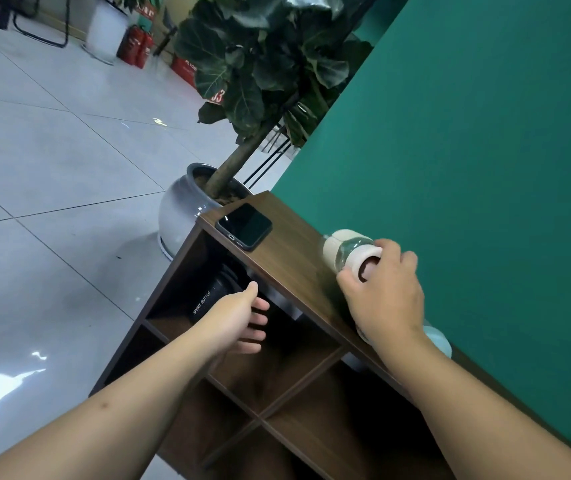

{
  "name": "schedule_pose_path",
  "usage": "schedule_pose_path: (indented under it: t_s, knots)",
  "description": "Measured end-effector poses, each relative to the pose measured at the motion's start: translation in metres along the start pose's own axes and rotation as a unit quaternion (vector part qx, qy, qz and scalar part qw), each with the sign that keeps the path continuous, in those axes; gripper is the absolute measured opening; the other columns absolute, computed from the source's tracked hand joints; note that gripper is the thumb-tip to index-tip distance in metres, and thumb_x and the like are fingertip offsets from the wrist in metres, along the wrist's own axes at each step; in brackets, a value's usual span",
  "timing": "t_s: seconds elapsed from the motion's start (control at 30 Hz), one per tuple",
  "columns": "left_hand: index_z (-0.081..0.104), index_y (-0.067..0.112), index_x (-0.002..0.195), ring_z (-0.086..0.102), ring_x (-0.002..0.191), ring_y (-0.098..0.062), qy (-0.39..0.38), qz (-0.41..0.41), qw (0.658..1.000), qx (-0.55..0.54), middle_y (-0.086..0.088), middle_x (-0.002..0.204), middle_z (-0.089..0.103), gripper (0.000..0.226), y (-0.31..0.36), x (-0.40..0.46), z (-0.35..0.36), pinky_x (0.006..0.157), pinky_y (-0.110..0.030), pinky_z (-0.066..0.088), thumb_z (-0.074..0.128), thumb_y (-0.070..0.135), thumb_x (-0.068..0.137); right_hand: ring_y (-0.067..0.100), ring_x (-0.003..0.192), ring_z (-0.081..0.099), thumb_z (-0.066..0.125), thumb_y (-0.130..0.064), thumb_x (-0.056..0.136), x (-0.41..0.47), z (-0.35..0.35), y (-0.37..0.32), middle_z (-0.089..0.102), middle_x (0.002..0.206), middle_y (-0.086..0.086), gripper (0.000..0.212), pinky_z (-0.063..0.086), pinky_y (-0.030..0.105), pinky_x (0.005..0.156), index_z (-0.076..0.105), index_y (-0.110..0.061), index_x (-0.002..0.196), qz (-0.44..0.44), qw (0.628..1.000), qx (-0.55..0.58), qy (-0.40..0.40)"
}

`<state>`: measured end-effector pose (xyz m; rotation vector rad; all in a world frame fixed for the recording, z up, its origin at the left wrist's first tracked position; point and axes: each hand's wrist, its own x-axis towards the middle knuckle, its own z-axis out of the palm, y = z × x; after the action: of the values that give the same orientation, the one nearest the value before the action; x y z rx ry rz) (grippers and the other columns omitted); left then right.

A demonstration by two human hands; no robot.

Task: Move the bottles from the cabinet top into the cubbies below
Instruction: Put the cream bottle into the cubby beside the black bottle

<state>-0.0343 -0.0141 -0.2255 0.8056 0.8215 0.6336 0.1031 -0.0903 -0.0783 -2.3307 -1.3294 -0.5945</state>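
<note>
A clear bottle with cream ends (pixel 348 251) stands on the dark wood cabinet top (pixel 291 244), against the green wall. My right hand (pixel 386 292) wraps its fingers around the bottle's near cream end. A black bottle marked "SPORT BOTTLE" (pixel 209 299) lies in the upper left cubby. My left hand (pixel 242 320) reaches into the cubby next to it, fingers apart, holding nothing. A pale blue bottle (pixel 438 341) peeks out behind my right wrist on the cabinet top, mostly hidden.
A black phone (pixel 244 226) lies near the cabinet top's far corner. A large potted plant (pixel 187 209) stands on the tiled floor just beyond the cabinet. The green wall (pixel 484 150) runs along the right. Lower cubbies (pixel 311 424) show dark interiors.
</note>
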Motion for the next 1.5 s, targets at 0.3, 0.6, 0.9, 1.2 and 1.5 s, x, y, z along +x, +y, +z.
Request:
schedule_pose_path:
  t_s: [0.3,0.6,0.9,1.2,1.5]
  knots:
    - [0.074,0.009,0.119,0.079,0.060,-0.027,-0.071,-0.114,0.989,-0.057,-0.016,0.085,0.079,0.081,-0.043,-0.015,-0.021,0.053,-0.036,0.064,0.049,0.080,0.089,0.013,0.091,0.065,0.068,-0.055,0.063,-0.126,-0.012,-0.021,0.065,0.101,-0.012,0.053,0.056,0.039,0.083,0.048,-0.041,0.110,-0.004,0.978,0.142,-0.156]
    - [0.039,0.023,0.154,0.081,0.080,-0.037,0.104,-0.076,0.980,-0.154,-0.017,0.134,0.059,0.074,-0.107,0.043,-0.014,0.063,-0.044,0.067,0.073,0.046,0.092,0.023,0.100,0.066,0.079,-0.048,0.069,-0.106,0.134,-0.001,0.064,0.119,0.001,0.071,0.060,0.041,0.085,0.049,-0.028,0.130,0.159,0.951,0.191,-0.185]
    - [0.068,0.013,0.129,0.072,0.098,-0.022,0.084,-0.108,0.964,-0.229,-0.013,0.123,0.075,0.039,-0.105,0.104,-0.003,0.070,-0.032,0.062,0.047,0.038,0.109,0.028,0.106,0.070,0.088,-0.044,0.072,-0.058,0.212,0.012,0.070,0.121,0.007,0.066,0.051,0.030,0.076,0.064,-0.018,0.127,0.225,0.940,0.215,-0.139]
    - [0.068,0.013,0.130,0.069,0.094,-0.022,0.070,-0.130,0.954,-0.260,-0.010,0.128,0.072,0.056,-0.100,0.141,0.005,0.078,-0.031,0.057,0.042,0.057,0.105,0.025,0.090,0.075,0.083,-0.046,0.081,-0.026,0.235,0.019,0.070,0.076,-0.005,0.033,0.047,0.025,0.069,0.070,-0.016,0.076,0.262,0.926,0.216,-0.166]
    - [0.068,0.010,0.127,0.071,0.105,-0.026,0.055,-0.127,0.955,-0.264,-0.008,0.115,0.076,0.051,-0.106,0.143,0.004,0.081,-0.038,0.057,0.051,0.052,0.103,0.024,0.117,0.068,0.083,-0.039,0.083,-0.045,0.226,0.028,0.069,0.129,0.006,0.061,0.052,0.027,0.090,0.062,-0.015,0.135,0.211,0.929,0.194,-0.234]
